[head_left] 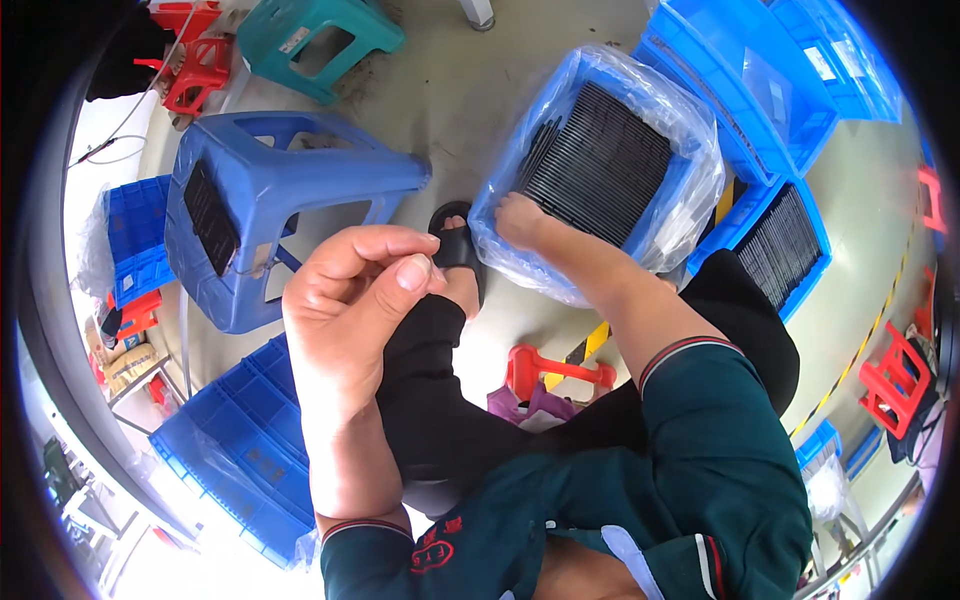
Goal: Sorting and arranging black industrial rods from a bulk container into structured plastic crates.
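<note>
My left hand is raised in front of me, thumb and fingers pinched together. A tiny pale bit seems to show at the fingertips, too small to name. My right arm reaches forward, and my right hand is at the near left part of a blue crate. Its fingers are curled, and what they hold, if anything, is hidden. A clear plastic bag lines the crate and spills over its rim. Inside stand thin black flat pieces in a tight row, with a few tilted ones on the left.
A blue stool on my left bears a dark flat piece. Beyond it is a green stool. A second blue crate with similar pieces stands at the right, beside larger blue crates. A red stool lies below the lined crate.
</note>
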